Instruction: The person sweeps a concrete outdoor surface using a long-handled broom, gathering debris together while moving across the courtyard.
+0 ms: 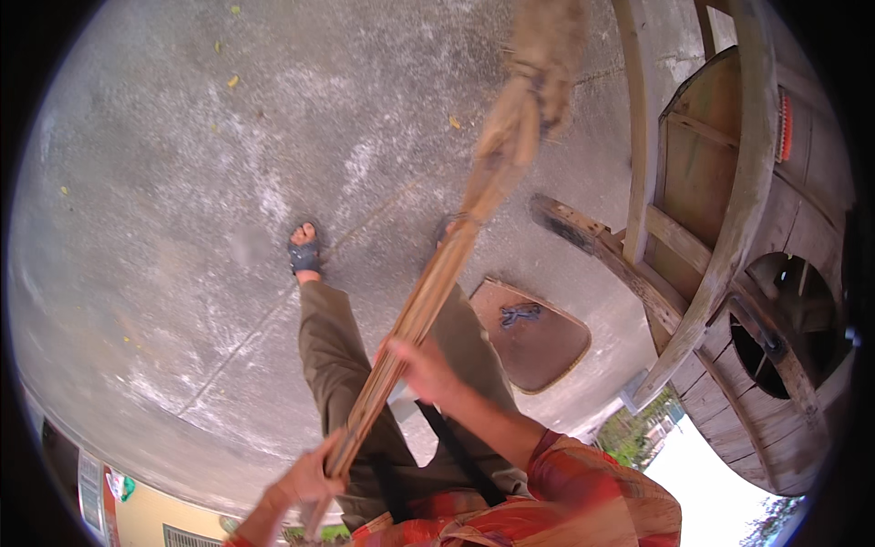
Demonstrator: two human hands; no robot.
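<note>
You held the broom left of the wooden machine, its long axis slanting: bristles away and rightward, handle back toward you. Your left hand gripped low; your right hand, nearer the machine, wrapped it farther up.

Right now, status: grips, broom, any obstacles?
Left grip, right grip both on broom. Broom head blurred, over concrete. Nearby right: brown panel, wooden frame.
</note>
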